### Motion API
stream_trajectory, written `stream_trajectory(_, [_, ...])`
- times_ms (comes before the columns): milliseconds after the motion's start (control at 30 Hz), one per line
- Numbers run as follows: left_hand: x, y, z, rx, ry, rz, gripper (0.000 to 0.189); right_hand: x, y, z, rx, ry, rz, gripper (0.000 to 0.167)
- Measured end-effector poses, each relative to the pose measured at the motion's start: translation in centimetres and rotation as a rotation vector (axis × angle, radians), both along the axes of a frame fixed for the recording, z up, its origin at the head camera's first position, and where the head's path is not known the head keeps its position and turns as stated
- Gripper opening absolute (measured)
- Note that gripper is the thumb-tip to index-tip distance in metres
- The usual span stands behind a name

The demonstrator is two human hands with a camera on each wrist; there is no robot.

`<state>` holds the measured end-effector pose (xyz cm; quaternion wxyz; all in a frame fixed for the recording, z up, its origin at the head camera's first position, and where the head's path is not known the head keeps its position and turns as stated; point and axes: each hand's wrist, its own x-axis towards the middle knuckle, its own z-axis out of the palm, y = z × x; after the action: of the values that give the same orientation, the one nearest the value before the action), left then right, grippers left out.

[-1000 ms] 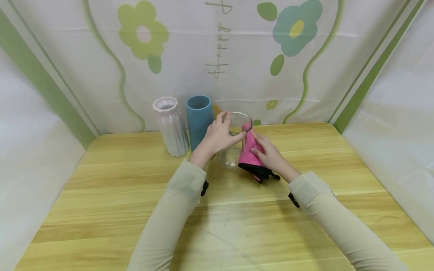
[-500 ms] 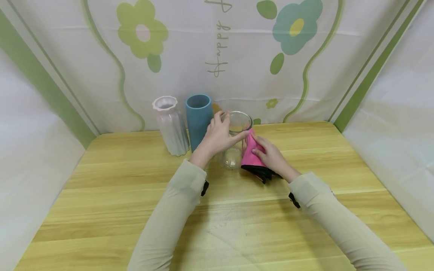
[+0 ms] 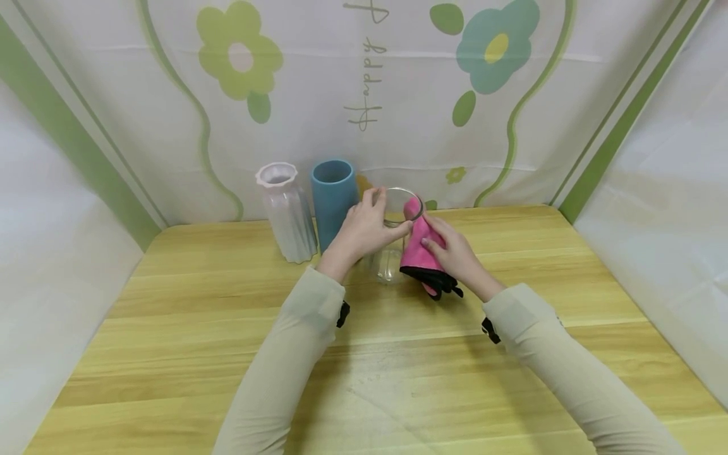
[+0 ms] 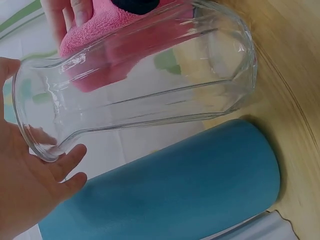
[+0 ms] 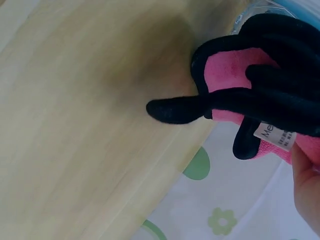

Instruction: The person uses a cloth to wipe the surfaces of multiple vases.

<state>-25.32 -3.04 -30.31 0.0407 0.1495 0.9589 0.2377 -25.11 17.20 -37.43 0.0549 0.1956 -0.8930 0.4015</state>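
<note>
A clear glass vase [image 4: 150, 100] stands on the wooden table, its rim held by my left hand [image 3: 365, 229]. In the left wrist view the thumb and fingers spread around the flared mouth. My right hand [image 3: 459, 258] grips a bunched pink cloth [image 3: 421, 249] with black edging and holds it against the vase's right side. Pink shows through the glass near the top. From the right wrist, the cloth's thick black border [image 5: 225, 102] and a white label [image 5: 274, 136] are visible, with most of the vase hidden behind it.
Left of the glass vase stands a blue vase [image 3: 332, 212], close to my left hand. Beyond it is a pale, fluted vase [image 3: 289, 221] with a scalloped rim. A flower-printed curtain [image 3: 409, 139] hangs just behind the table's back edge [image 3: 500, 208].
The cloth and right hand shift slightly down and right, then back up and left along the glass, so pink shows at the rim again. My left hand stays on the rim.
</note>
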Motion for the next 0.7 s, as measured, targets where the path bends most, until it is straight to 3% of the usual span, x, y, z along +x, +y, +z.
stream_trajectory(233, [-0.1, -0.1, -0.2, 0.024, -0.026, -0.012, 0.096, -0.1, 0.1, -0.8, 0.007, -0.005, 0.017, 0.055])
stream_trajectory(500, [-0.1, 0.0, -0.6, 0.058, -0.003, -0.006, 0.099, 0.1, 0.7, -2.4, 0.080, -0.093, 0.024, 0.057])
stream_trajectory(700, [-0.1, 0.1, -0.9, 0.060, 0.023, 0.019, 0.100, 0.1, 0.7, -2.1, 0.070, -0.074, 0.013, 0.058])
